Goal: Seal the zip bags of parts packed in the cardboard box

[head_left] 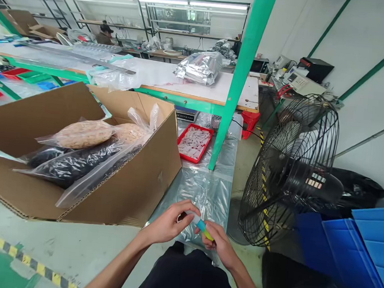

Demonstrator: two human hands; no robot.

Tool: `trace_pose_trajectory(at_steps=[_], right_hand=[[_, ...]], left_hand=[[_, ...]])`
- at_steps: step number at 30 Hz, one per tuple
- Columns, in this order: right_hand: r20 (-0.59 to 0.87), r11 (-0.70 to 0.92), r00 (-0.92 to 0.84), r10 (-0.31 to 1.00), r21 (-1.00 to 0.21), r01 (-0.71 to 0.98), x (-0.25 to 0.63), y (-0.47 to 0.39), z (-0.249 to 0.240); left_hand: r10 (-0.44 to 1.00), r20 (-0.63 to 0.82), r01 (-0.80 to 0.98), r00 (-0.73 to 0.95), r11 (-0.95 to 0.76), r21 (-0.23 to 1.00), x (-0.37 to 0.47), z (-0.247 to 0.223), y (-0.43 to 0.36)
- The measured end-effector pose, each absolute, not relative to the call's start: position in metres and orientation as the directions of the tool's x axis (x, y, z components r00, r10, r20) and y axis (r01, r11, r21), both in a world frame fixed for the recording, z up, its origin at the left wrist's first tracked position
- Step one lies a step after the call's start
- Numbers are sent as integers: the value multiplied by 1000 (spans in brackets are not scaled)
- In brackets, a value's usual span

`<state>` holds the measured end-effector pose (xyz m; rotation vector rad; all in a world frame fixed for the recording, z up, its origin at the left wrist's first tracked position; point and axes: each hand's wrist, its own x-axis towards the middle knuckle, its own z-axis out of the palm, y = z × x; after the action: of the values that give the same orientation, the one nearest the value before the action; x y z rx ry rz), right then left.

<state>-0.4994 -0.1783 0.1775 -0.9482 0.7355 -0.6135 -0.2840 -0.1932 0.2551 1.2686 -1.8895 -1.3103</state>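
Note:
A small stick-shaped piece (201,226), white at one end, then blue, then yellow-green, is held between my two hands just above the clear plastic sheeting. Its white end lies in the closed fingers of my left hand (169,222). The fingers of my right hand (219,244) close round its yellow-green end. I cannot make out exactly what kind of thing it is. Beyond my hands, a red tray (198,159) full of small whitish pieces (195,142) rests on the plastic-covered surface (188,184).
On my left stands an open cardboard box (144,184) with bags of beige pieces (85,134) and black pieces (76,163). A green post (236,94) rises ahead. To the right are a black floor fan (291,166) and blue panels (337,246). A person (105,33) sits far back.

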Motion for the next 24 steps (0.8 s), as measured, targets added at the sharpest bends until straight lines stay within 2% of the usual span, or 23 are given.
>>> trace_pose_trajectory(at_steps=[6, 15, 21, 24], right_hand=[[-318, 489, 599, -735, -861, 142, -501, -174, 176], [-268, 398, 579, -770, -911, 107, -502, -176, 175], [-239, 388, 630, -739, -916, 107, -500, -185, 185], [-247, 422, 621, -744, -894, 150, -498, -189, 186]], left_hand=[[-877, -108, -402, -469, 102, 910, -286, 254, -196], [-847, -98, -428, -523, 161, 889, -283, 259, -195], [-901, -91, -403, -424, 97, 910, -282, 257, -193], [-953, -104, -323, -283, -8, 946, -281, 251, -197]])
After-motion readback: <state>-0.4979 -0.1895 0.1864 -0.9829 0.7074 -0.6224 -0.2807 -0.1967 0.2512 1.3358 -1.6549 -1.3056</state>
